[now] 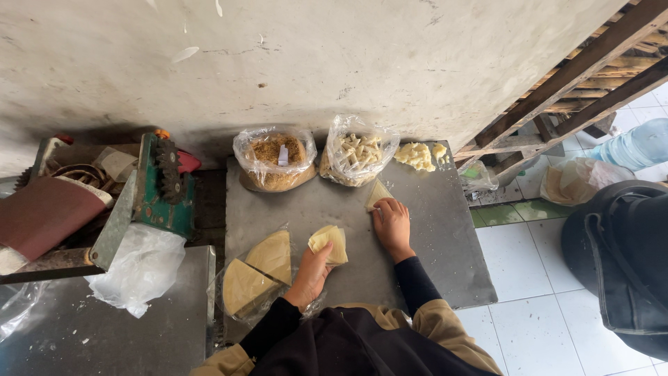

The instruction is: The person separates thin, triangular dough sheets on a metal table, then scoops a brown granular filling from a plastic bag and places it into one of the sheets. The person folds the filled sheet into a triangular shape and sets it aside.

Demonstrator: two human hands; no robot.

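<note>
bag w/ brown filling (pixel 275 159) | bag w/ rolls (pixel 358 157) | green machine (pixel 158 188) | water jug (pixel 637 145)

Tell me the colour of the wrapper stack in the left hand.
Pale yellow wrapper stack, left hand; head view.

Soft, even daylight, brighter at right; dim shadow along the wall's foot; sharp focus; wide-angle bowing at edges.

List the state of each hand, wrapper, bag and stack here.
left hand: gripping a fan of wrappers
right hand: pressed flat on single wrapper
crumb bag: open, upright
roll bag: open, upright
wrapper stacks: lying in plastic
</note>
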